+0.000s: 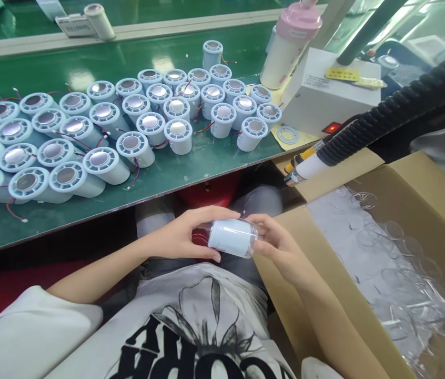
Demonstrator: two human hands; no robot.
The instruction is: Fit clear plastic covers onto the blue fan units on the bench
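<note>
Above my lap, a light blue cylinder lies on its side inside a clear plastic sleeve. My left hand is closed around the sleeve's left end, thumb and fingers on opposite sides. At the right end, the fingers of my right hand pinch the rim. A small wire end sticks up near the right fingers. Past my hands, several similar light blue cylinders stand or lean on the green bench, with round metallic centres on top and thin red and dark wires.
An open cardboard box with clear plastic parts is at my right. A grey-white device, a pink-lidded bottle, a pale blue ring and a black ribbed hose occupy the right side. Behind the cylinders runs a rail.
</note>
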